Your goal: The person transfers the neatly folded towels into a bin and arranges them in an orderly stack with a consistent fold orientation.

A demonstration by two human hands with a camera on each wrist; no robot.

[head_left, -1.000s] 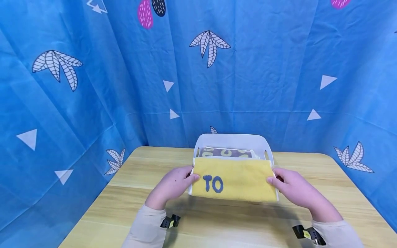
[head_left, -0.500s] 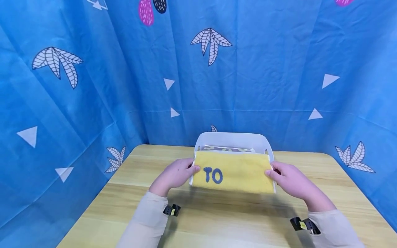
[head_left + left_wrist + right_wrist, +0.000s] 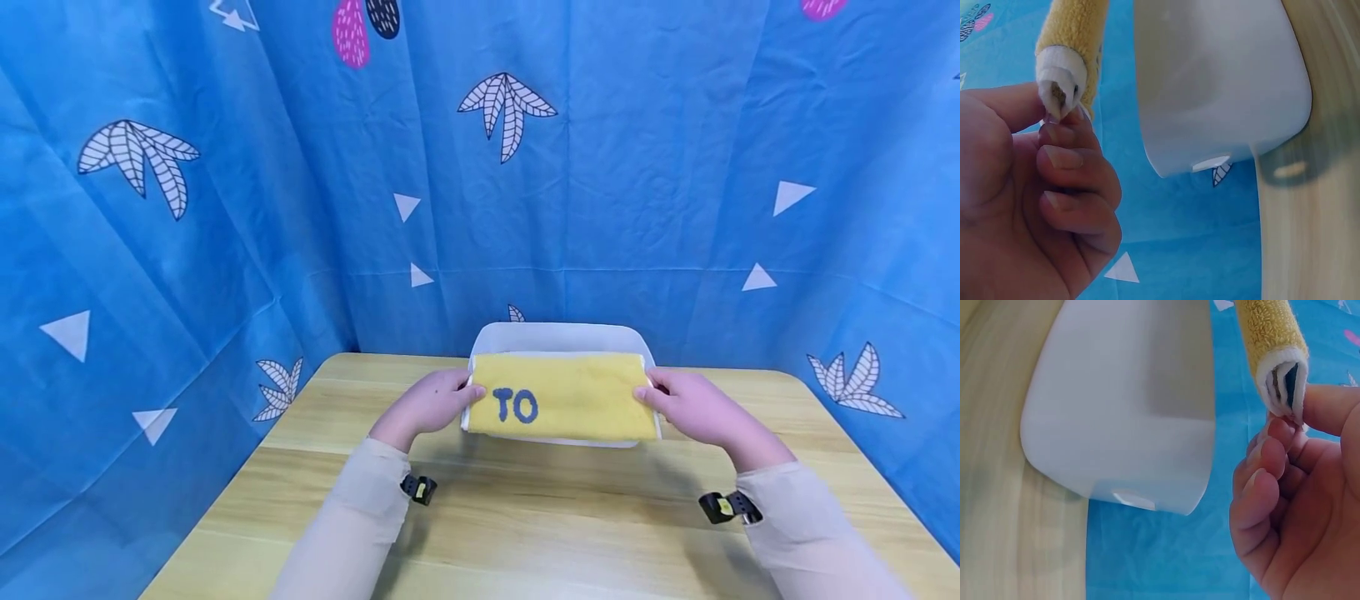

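A folded yellow towel (image 3: 577, 396) with white edges and grey-blue letters "TO" is stretched between both hands. My left hand (image 3: 433, 404) pinches its left end between thumb and fingers. At the other end, my right hand (image 3: 693, 406) pinches the towel the same way. Both wrist views show the towel's folded layers above the rim of a white plastic basket (image 3: 558, 336), apart from it. In the head view the towel overlaps the basket's opening and hides its inside; only the back rim and a strip of the front show.
The basket stands at the back of a wooden table (image 3: 525, 525). A blue patterned curtain (image 3: 637, 167) hangs behind the table and along both sides. Dark straps with small devices sit on both wrists.
Both hands have moved the towel away from me and over the basket. The grey-and-yellow patterned cloth seen inside the basket earlier is now hidden behind the towel.
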